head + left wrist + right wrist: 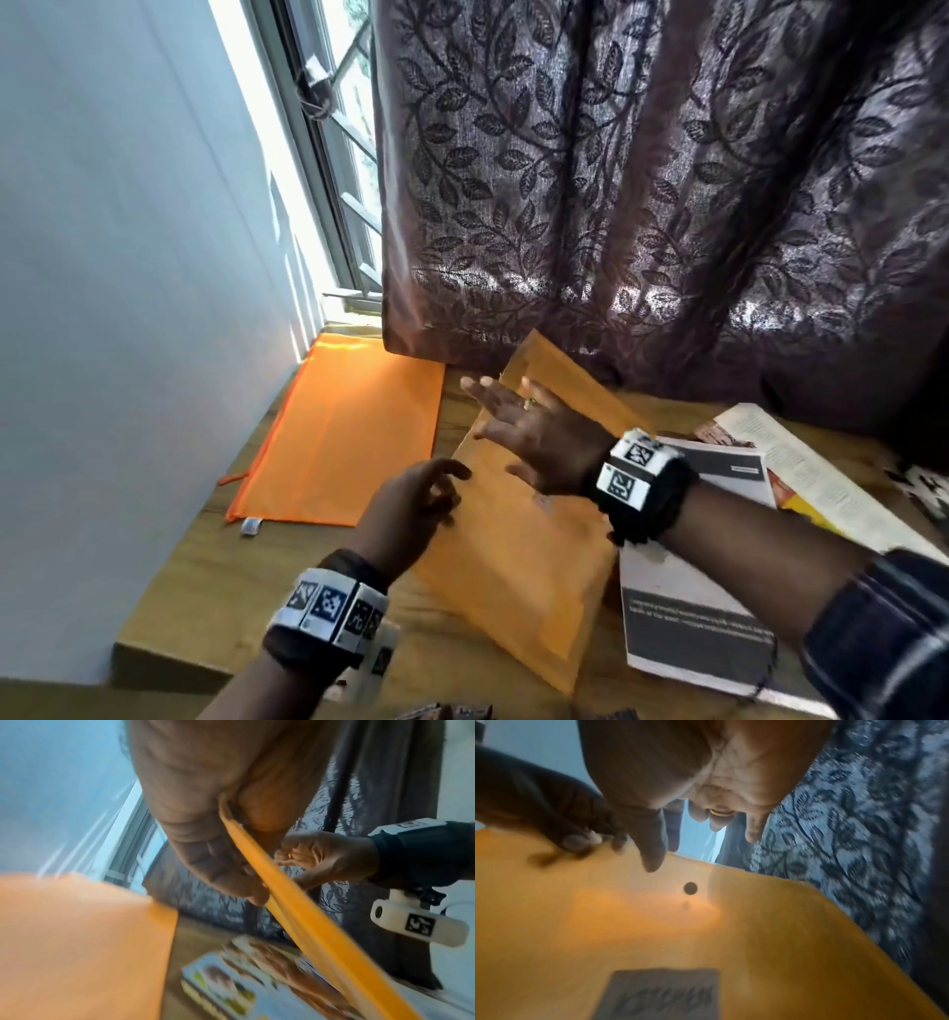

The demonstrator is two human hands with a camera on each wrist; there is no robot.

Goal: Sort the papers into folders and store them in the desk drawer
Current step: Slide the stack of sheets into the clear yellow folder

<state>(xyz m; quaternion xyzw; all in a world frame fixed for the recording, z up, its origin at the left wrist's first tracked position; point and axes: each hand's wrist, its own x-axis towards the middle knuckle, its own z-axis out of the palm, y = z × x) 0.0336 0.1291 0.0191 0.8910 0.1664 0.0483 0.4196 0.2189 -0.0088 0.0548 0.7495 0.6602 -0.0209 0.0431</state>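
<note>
You have two folders in front of you: one bright orange zip folder [336, 437] lying flat on the wooden surface [205, 580] beside the wall, and one yellow-brown envelope folder [518, 555] tilted up off the surface between your hands. To the right of it lie the papers, at least three printed pieces: a white sheet with a dark grey band [693, 632], a second sheet with a dark band [729, 465] partly under your right wrist, and an open magazine [821, 478] whose far edge reaches the patterned curtain [667, 180]. Your left hand [416, 509] has its fingers curled on the near left edge of the envelope folder; the left wrist view shows that edge pinched between thumb [259, 809] and fingers [231, 878]. Your right hand [534, 437] is spread wide, fingers straight and apart, over the envelope folder's upper face; the blur makes it hard to tell whether the palm actually touches it. In the right wrist view a dark round stud [690, 888] and a grey label [662, 994] show on that face. The two hands are close together, not touching.
</note>
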